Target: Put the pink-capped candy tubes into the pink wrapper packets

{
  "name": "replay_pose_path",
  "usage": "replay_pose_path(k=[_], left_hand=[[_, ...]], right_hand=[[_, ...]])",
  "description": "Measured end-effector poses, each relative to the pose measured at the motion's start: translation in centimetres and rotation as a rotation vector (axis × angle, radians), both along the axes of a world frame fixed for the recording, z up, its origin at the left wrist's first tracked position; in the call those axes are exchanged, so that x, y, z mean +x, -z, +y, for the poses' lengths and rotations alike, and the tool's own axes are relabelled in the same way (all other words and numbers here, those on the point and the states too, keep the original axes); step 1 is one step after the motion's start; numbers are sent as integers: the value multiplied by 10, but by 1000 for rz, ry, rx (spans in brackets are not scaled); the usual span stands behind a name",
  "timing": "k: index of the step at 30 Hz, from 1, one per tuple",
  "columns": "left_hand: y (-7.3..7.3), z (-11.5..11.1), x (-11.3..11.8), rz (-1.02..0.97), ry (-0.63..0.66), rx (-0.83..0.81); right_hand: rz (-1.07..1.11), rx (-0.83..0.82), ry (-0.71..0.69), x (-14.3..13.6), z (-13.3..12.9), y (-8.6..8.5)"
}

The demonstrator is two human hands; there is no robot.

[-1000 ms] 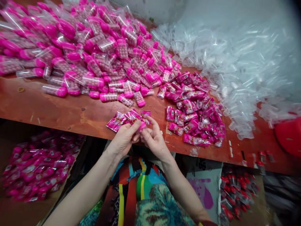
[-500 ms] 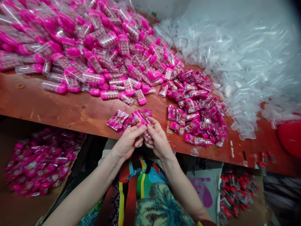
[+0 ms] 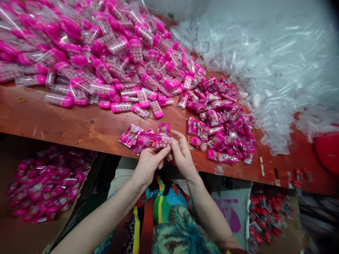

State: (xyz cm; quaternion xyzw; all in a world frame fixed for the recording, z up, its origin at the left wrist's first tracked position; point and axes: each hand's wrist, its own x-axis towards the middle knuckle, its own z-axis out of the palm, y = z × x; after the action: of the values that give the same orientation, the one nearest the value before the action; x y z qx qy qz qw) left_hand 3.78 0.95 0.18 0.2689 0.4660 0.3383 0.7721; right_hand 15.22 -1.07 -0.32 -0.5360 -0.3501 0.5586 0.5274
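Between my two hands is a clear candy tube (image 3: 164,142) of small pink balls, lying sideways with a pink printed wrapper (image 3: 147,140) at its left end. My left hand (image 3: 150,161) is closed at the tube's near side, thumb pointing right. My right hand (image 3: 183,157) pinches the tube's right end with the thumb and fingers, the index finger raised. How far the wrapper covers the tube is unclear. Just beyond lie loose flat printed wrappers (image 3: 130,135), and another wrapper (image 3: 164,128) lies behind the tube.
A large heap of pink-capped candy tubes (image 3: 103,70) covers the back left of the wooden table (image 3: 53,121). Wrapped tubes (image 3: 219,123) are piled at right, beside clear empty tubes (image 3: 265,81). Below the edge are boxes of wrapped tubes (image 3: 47,183) and red-capped items (image 3: 267,215).
The tube and wrapper have turned from upright and slanted to lying sideways, with the wrapper now pointing left. My hands have shifted slightly, the right one moving to the tube's right end.
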Motion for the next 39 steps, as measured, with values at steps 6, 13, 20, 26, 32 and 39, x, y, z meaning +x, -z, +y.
replay_pose_path(k=[6,13,20,26,32,39], left_hand=[[-7,18,-12,-230,-8,-39],[4,17,-3,-175,-62,-118],[2,6,1,16,-9,-40],[-3,5,13,61,83,49],[-8,-2,2,157,218,157],[9,18,-23,281,16,172]], right_hand=[[45,21,100,-9,-9,11],[-50,28,114,-17,-10,15],[148,2,-56,-7,-11,20],[185,-32,154,2,-12,23],[-118,43,350,47,1,-2],[-1259,-40,-83,11,39,17]])
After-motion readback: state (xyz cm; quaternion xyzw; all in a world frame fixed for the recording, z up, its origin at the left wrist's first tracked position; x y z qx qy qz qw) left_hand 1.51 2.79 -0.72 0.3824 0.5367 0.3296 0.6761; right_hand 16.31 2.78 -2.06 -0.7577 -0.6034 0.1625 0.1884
